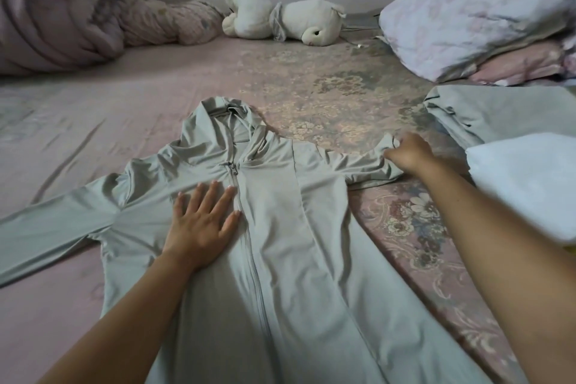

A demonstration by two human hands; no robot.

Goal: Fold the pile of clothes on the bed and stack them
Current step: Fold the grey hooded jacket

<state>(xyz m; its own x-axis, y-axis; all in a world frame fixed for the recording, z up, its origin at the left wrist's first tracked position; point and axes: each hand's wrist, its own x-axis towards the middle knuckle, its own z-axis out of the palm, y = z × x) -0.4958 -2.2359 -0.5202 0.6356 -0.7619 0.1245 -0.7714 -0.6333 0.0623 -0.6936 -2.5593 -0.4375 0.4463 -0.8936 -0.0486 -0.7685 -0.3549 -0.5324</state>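
Pressing jacket [280,227] flat, left hand [202,221] spread, right hand [408,154] pinching sleeve [364,165]

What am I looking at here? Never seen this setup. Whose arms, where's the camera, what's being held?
No machine here: a person wears one wide-angle camera on the head, looking forward and down, so both arms are theirs. A grey-green zip hoodie lies front up on the bed. The left hand presses flat on its chest beside the zipper. The right hand pinches the cuff of the hoodie's sleeve, which lies stretched out sideways. To the right lie another grey-green garment and something white. At the back lie a plush toy, a bundled blanket and a floral pillow.
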